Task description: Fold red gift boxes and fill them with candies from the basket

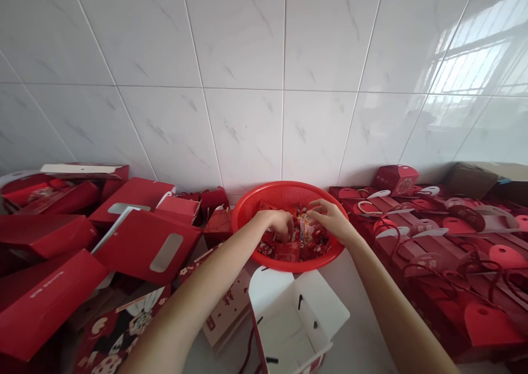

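Observation:
Both hands reach into a round red plastic basket [291, 265] that holds small wrapped items [307, 230], mostly red. My left hand [279, 223] is over the left part of the pile, its fingers curled down; their tips and anything between them are hidden. At the right side of the pile, my right hand [328, 218] has its fingers apart and nothing visible in them. In front of the basket stands an open box [286, 335], white inside, with its flaps up and no contents showing.
Red boxes and bags [144, 245] are heaped on the left. Rows of closed red boxes [437, 264] with cord handles fill the right. A brown carton [472, 184] sits at the far right. Behind everything rises a tiled wall [243, 137]. A flat pink card [229, 308] lies left of the open box.

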`<state>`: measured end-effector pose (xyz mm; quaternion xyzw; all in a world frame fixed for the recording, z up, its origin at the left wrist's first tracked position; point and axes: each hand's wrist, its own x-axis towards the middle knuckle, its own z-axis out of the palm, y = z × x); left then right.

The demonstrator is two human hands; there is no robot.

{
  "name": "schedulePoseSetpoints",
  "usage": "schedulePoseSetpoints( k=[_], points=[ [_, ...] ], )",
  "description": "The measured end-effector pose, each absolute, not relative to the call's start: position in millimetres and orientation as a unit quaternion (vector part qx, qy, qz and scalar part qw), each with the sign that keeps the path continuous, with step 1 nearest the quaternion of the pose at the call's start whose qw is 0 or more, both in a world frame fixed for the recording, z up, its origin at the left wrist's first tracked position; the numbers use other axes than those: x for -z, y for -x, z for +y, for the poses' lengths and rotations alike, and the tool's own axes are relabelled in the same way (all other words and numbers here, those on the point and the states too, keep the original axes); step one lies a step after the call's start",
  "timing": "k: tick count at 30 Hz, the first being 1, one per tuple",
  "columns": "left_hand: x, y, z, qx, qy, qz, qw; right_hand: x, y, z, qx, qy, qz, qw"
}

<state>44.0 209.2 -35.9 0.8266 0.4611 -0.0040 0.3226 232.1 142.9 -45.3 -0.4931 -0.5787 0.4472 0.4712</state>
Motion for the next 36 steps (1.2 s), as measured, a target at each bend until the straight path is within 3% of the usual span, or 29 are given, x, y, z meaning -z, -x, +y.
schedulePoseSetpoints(
  k=[4,11,17,21,27,36],
  points=[
    [33,-43,207,-0.050,-0.834,0.443,0.326,46,-232,143,-0.448,0.491,-0.582,0.469],
    [18,-51,202,-0.306,-0.808,0.381,0.330,43,-233,142,-0.448,0.484,-0.599,0.454],
    [21,-56,198,-0.361,-0.774,0.326,0.406,44,-233,141,-0.507,0.446,-0.588,0.447],
    [27,-57,204,-0.353,-0.785,0.344,0.374,42,-233,141,-0.526,0.418,-0.576,0.466],
    [34,-58,215,-0.307,-0.808,0.386,0.324,38,-236,144,-0.480,0.408,-0.499,0.595],
    [42,-90,222,-0.045,-0.886,0.389,0.246,41,-235,149,-0.468,0.410,-0.453,0.639]
  ],
)
